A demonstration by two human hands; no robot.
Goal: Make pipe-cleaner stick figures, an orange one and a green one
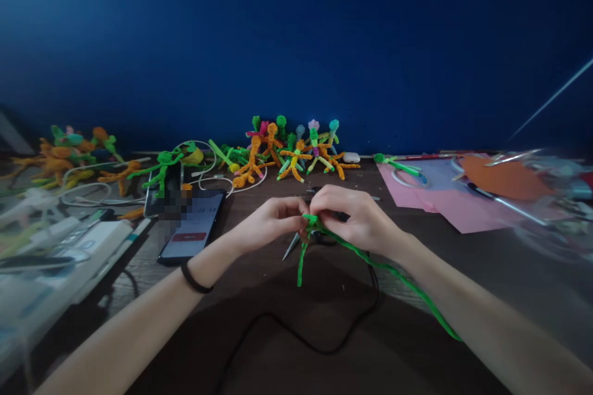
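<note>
Between my two hands is a green pipe cleaner [359, 252], twisted into a small knot at the fingertips. One short end hangs down below the knot, and a long end trails right under my right forearm. My left hand [273, 222] pinches the knot from the left, with a dark band on its wrist. From the right, my right hand [349, 213] has its fingers closed on the same knot. Scissors [291, 247] lie on the table just behind and beneath the hands, partly hidden by them.
Pipe-cleaner figures [296, 157] in several colours stand along the blue wall [296, 37]. A phone [194, 225], white cables and another pile of figures [69, 151] are on the left. Pink paper [467, 210] lies right, and a black cord [301, 339] curves across the dark table [259, 296].
</note>
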